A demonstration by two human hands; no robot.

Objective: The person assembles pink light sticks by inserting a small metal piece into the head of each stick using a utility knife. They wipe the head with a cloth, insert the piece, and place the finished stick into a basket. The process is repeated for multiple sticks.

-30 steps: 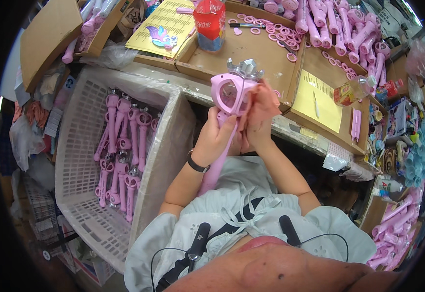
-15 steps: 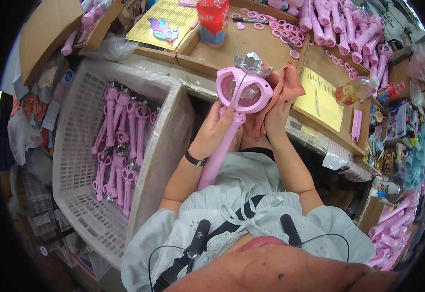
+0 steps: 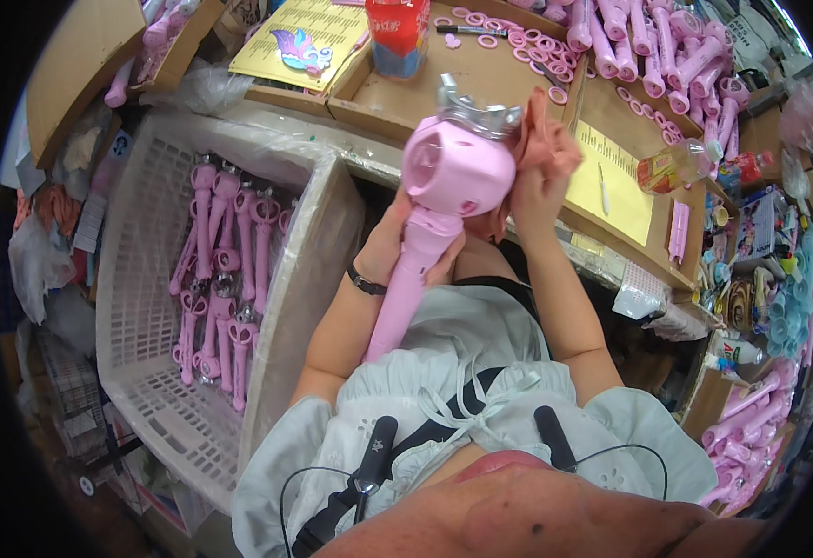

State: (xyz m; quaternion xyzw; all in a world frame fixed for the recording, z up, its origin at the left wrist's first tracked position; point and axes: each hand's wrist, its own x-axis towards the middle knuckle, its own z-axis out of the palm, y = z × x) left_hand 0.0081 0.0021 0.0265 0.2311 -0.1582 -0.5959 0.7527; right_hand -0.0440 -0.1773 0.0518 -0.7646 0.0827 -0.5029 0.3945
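Holding glossy pink wand [image 3: 430, 235] | left fingers [image 3: 447, 260] wrapped round tubular handle [image 3: 402, 299] | right fingers [image 3: 539, 189] clenching crumpled orange cloth [image 3: 544, 139]

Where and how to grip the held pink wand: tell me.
Probably by the slim, straight handle, just below the bulky, crowned head, from the person's left, as the left hand does; the right hand and orange cloth crowd the head's right side.
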